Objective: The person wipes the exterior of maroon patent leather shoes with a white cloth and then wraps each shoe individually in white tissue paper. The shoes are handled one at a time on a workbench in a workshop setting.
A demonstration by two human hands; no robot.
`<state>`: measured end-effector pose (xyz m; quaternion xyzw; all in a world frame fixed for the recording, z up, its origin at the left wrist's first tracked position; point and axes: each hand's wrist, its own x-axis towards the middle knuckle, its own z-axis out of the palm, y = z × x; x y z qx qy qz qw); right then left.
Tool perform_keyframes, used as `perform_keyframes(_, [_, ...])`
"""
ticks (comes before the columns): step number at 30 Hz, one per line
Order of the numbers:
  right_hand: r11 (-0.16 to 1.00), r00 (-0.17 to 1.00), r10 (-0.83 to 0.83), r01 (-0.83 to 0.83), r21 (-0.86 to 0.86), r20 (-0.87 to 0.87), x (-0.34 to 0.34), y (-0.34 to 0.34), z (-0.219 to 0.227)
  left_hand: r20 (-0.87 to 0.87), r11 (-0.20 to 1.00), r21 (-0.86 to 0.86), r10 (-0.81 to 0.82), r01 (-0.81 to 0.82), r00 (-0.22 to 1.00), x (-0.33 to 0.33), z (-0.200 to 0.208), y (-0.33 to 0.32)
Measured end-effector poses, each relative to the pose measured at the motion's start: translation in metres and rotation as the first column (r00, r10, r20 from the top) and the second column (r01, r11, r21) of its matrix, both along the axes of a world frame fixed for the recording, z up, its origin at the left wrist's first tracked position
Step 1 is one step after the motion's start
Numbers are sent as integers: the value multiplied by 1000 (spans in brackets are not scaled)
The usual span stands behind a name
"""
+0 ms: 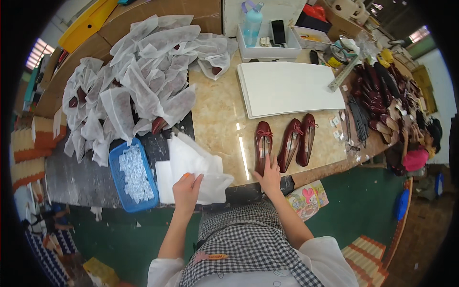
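My left hand [187, 190] is closed on the edge of a thin white shoe bag [198, 170], at the near edge of the table. More white sheets or bags lie flat under it. My right hand [270, 179] reaches over the heel of a dark red ballet flat [263, 138], its fingers stretched and apart, touching or almost touching the shoe. Just right of it are a second flat [288, 143] and a third flat [307, 141]. All three have small bows and point away from me.
A heap of white-wrapped shoes [138, 81] covers the far left. Close by, a blue basket [113, 158] holds small clear packets. White sheets [291, 88] are stacked behind the flats. A white tray [267, 53] carries a bottle and phone. Dark red shoe parts [373, 91] pile up at right.
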<state>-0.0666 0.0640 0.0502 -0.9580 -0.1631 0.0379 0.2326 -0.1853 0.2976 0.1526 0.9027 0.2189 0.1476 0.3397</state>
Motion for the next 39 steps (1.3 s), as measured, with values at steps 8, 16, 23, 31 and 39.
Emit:
perform_keyframes(8, [813,763,569,-464,353,-307,32,-74,82,-69,979,198,65,-50,996,36,-24,-18])
perform_keyframes(16, [845,45,451,302,443,-891,13,31,100,75,980,-174,-84,96,994,-5,42,-91])
perform_keyframes(23, [296,435,831,180,938,-346,-27,202,130,188,742,-390,644,-546,741,-49,90,22])
perform_keyframes(31, [681,642,560,4,732,-525,-14,126,95,12,572,-676,639,-464,769,-13,14,8])
perform_keyframes(39, [997,919,-53,26,76,390,85,-66,33,50,984,-119,141,-135,989,6,13,-3])
